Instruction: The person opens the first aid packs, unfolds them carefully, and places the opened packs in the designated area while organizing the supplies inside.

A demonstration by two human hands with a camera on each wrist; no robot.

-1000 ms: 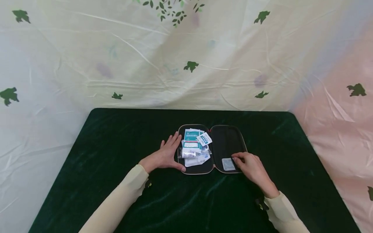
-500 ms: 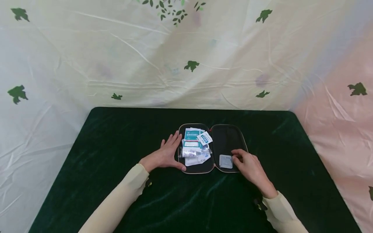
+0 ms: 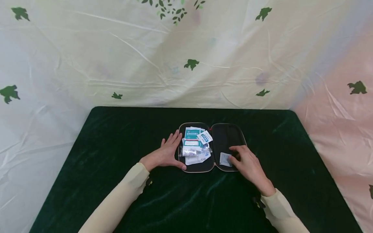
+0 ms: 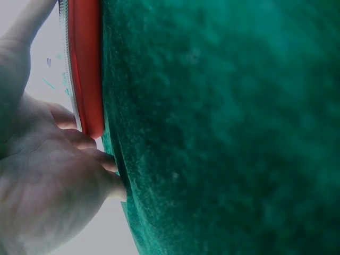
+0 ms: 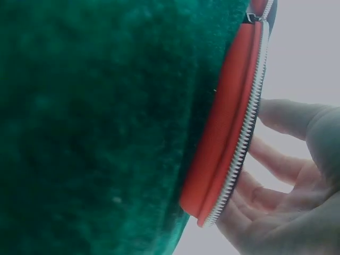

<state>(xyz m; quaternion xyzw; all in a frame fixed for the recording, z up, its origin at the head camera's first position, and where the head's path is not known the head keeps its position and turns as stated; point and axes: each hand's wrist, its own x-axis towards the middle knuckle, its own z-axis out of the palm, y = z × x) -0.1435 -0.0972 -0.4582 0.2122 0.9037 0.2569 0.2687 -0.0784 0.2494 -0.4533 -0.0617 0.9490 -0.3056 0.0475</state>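
An unzipped case with an orange-red outer shell lies spread flat, its two black-lined halves side by side. My left hand rests against the left half's outer edge, fingers straight and spread, thumb at the near corner. That half holds teal-and-white packets, a small white sachet on top, and a clear-wrapped white roll. Over the right half, my right hand has its thumb at the edge of a pale flat packet. Its index finger stretches beyond the packet, apart from the thumb.
A dark green velvet cloth covers the table under the case. Pale fabric with green leaf and bird shapes hangs behind the table's far edge and along both sides. The case's zipper runs along the rim of the right half.
The pale packet has shifted slightly left within the right half. My right thumb and index finger, close together earlier, have spread apart. My left hand has stayed in place.
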